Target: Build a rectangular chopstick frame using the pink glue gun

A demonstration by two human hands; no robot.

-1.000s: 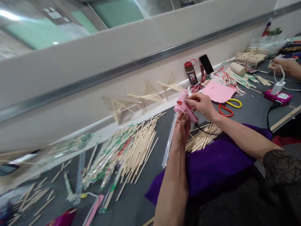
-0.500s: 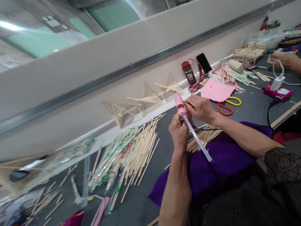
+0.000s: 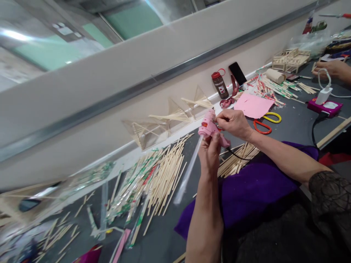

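Observation:
A pink hot glue gun (image 3: 208, 128) is gripped by its handle in my left hand (image 3: 210, 146). From its rear a long clear glue stick (image 3: 189, 173) slants down to the left, and a black cord (image 3: 238, 156) trails off the handle. My right hand (image 3: 234, 122) is closed in a pinch close beside the front of the gun; what lies between its fingertips is hidden or too small to make out. Below my hands, a bunch of thin wooden sticks (image 3: 237, 160) lies partly on a purple cloth (image 3: 255, 193).
Loose sticks (image 3: 167, 175) and wrapped chopsticks (image 3: 134, 186) lie left. Stick frames (image 3: 172, 115) lean on the wall. Rightward are pink paper (image 3: 253, 105), scissors (image 3: 263, 126), a bottle (image 3: 220, 86), a phone (image 3: 237, 73), a power strip (image 3: 325, 107) and another person's hand (image 3: 333, 69).
My left hand has turned the glue gun, so its glue stick has swung from lower right to lower left. My right hand has stayed close beside the gun, pinched.

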